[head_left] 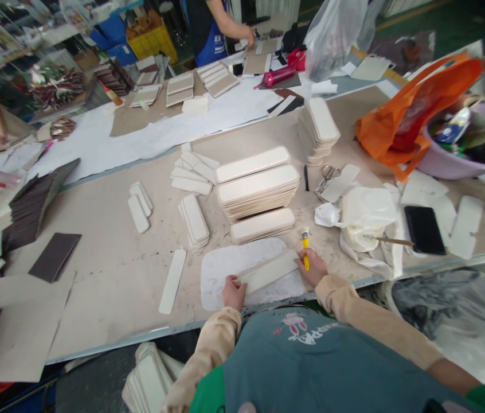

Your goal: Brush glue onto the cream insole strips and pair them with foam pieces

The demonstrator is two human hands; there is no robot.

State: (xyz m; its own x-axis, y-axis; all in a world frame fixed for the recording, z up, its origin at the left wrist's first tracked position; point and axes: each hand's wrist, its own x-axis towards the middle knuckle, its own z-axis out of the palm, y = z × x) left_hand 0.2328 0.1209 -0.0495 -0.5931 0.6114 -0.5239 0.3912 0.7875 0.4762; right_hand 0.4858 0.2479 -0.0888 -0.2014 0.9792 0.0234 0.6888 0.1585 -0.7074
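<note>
A long cream strip [270, 271] lies slanted on a white cutting pad [225, 265] at the table's near edge. My left hand [234, 291] is closed on the strip's left end. My right hand [311, 265] presses the strip's right end and is wrapped round a yellow-handled tool [305, 248] that points away from me. Just beyond the pad stand three stacks of the same cream strips [259, 192].
More cream pieces [194, 219] lie left of the stacks, and one strip [172, 280] lies left of the pad. Scissors [326, 175], a white cloth [365, 215], a black phone [424, 229] and an orange bag [410, 112] sit right. Dark boards [36, 203] sit left. A person [216, 26] works at the far side.
</note>
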